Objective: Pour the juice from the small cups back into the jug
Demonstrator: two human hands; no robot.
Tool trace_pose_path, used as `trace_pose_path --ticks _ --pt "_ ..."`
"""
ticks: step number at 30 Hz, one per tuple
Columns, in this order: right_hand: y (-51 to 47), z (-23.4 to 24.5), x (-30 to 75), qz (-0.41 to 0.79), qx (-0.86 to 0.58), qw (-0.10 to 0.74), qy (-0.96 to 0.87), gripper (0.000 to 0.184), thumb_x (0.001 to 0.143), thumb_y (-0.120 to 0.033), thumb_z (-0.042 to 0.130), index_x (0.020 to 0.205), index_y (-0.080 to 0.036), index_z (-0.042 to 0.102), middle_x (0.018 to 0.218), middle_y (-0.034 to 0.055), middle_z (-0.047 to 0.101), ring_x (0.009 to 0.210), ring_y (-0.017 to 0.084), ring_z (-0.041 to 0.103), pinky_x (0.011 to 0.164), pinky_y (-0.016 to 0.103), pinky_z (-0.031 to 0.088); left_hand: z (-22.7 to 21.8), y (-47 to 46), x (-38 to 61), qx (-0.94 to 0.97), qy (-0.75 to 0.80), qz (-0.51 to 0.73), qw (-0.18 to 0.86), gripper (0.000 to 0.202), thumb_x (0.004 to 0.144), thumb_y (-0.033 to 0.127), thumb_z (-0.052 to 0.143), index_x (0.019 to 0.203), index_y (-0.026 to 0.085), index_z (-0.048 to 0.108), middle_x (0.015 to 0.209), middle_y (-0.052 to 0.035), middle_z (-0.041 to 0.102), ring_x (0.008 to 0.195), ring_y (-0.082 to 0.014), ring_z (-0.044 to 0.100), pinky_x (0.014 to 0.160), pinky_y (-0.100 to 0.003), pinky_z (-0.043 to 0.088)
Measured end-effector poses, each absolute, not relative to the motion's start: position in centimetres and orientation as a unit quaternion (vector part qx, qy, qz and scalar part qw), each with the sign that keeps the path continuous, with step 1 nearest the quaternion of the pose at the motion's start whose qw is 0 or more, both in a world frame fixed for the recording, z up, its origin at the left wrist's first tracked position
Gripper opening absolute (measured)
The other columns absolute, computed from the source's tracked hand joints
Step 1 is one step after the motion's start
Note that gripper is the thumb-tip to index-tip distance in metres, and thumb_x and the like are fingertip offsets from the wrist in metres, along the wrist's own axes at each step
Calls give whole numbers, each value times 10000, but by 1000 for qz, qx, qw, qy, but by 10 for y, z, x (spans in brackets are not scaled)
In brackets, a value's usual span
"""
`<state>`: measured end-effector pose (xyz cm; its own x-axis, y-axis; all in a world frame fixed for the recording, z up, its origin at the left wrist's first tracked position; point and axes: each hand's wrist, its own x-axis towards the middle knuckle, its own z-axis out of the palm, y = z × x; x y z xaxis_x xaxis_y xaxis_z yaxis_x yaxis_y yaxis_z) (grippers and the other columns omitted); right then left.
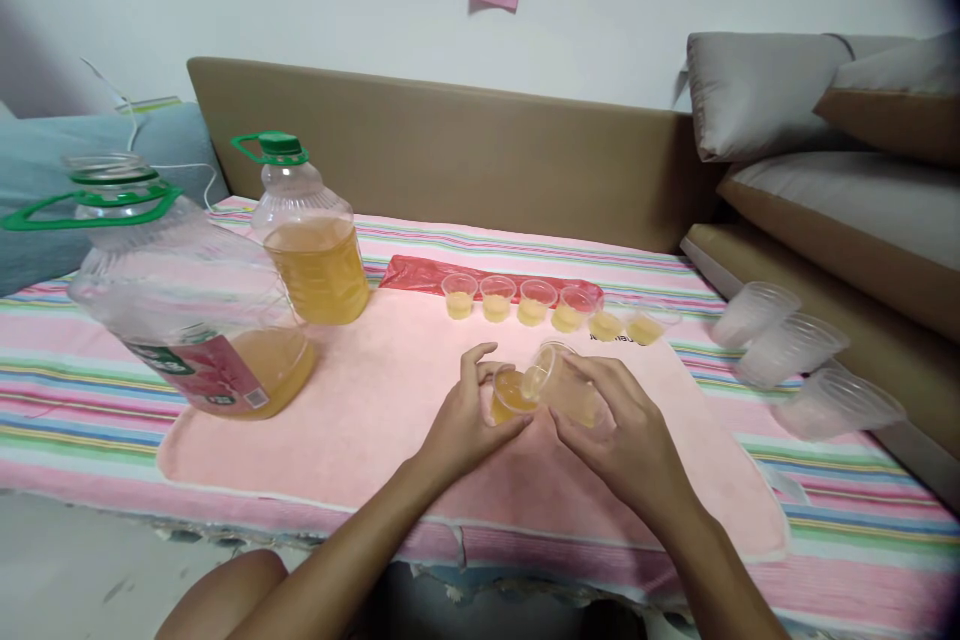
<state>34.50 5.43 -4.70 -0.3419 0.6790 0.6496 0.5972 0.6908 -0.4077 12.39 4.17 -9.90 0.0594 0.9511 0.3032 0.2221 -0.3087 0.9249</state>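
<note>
My left hand (469, 410) is wrapped round a clear plastic cup (511, 398) of amber liquid, low over the pink mat (337, 450). In my right hand (626, 420) is a second clear plastic cup (571, 390), tilted to the left, its rim over the first cup. Liquid shows near the tilted cup's mouth. Beyond both hands stands a row of several small clear cups (535, 305), each with some pale yellow liquid. The right-hand cups of that row look blurred.
On the left stand a large uncapped bottle (247, 370) and a green-capped bottle (319, 260), both part-filled with amber liquid. A red plastic bag (420, 275) lies behind the cup row. Stacked clear cups (795, 350) lie at right beside cushions (847, 210). A brown headboard (442, 150) closes the back.
</note>
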Motion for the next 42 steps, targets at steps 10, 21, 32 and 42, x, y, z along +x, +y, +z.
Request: trace_pose_path --ticks 10,21,32,42 --pt "56 -51 346 33 -376 420 -826 538 927 -201 725 1446 -272 603 1349 93 721 1229 280 703 1052 459 612 -103 43 124 640 454 513 350 893 862 321 877 1525 276 281 1387 -123 695 1324 -281 668 1154 -489 504" --pt "55 -52 346 32 -376 419 -826 529 949 -216 718 1465 -273 615 1310 104 703 1198 280 702 1027 456 619 -102 42 124 639 456 509 352 903 849 307 882 1526 266 284 1370 -121 704 1307 -281 677 1125 -470 520" --pt "55 -50 345 32 -381 419 -824 552 956 -239 739 1491 -270 608 1296 94 711 1198 270 706 1027 438 623 -105 43 124 636 460 505 358 927 839 303 887 1541 261 282 1353 -135 706 1294 -307 682 1116 -507 530" --pt "55 -52 346 48 -411 439 -797 502 961 -361 785 1433 -270 640 1290 90 755 1182 280 736 995 445 631 -101 42 125 634 462 505 361 897 851 327 868 1532 240 291 1339 -153 703 1300 -320 674 1118 -518 525"
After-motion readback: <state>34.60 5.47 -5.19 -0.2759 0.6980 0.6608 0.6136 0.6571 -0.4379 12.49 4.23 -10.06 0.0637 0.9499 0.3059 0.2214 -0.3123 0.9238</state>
